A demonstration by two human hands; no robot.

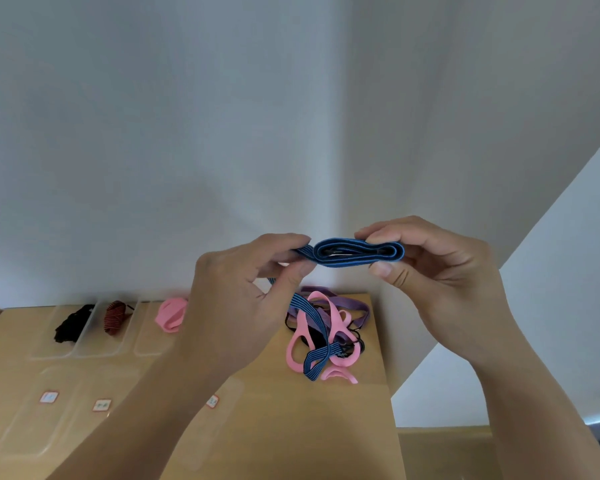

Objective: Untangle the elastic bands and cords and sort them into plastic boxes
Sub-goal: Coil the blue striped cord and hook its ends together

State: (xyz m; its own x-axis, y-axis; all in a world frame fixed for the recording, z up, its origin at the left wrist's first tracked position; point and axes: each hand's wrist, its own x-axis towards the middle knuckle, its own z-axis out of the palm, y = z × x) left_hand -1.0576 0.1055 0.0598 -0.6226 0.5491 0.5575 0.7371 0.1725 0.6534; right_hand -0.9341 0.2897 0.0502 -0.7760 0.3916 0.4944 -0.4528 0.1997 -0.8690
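I hold the blue band (357, 252) up in the air in front of me, above the far end of the wooden table (264, 410). It is wound into a flat coil whose long axis runs level from left to right, with its open edge turned toward me, so I see the layers. My right hand (440, 268) pinches the coil's right half between thumb below and fingers above. My left hand (236, 306) pinches the loose end that leaves the coil on the left, thumb against forefinger. Below that hand a blue striped length runs down into the tangle (326, 334) lying on the table, where pink loops, a purple band and thin black cords cross one another.

Three small white labels with red borders (102, 405) sit on clear plastic pieces near me; their writing is too small to read, and I cannot tell whether these pieces are lids or boxes.

Farther back on the left stand three clear boxes side by side. The left box (63, 349) holds a black bundle (71, 327), the middle box (97, 344) a dark red striped bundle (116, 315), and the right box (149, 341) a pink bundle (172, 313).
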